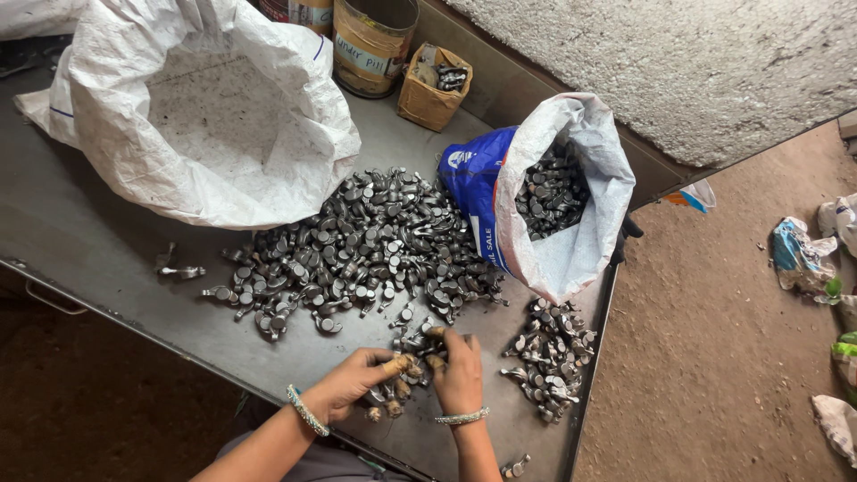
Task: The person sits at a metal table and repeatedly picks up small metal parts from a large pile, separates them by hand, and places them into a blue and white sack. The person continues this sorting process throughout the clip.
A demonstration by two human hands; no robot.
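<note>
Near the front edge of the worktop [107, 268] I see my left hand [353, 379] and right hand [457, 370] both clenched on small forged metal parts [406, 357], which I judge dense, rigid, slightly slick, best pinched by their narrow stems.

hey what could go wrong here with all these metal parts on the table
1. The small pile lies close to the metal table's right edge, so parts could roll onto the dirt floor.
2. The blue-and-white sack leans open toward that pile and might spill more.
3. The left hand and right hand are bare among hard-edged parts; fingers could get nicked.
</note>
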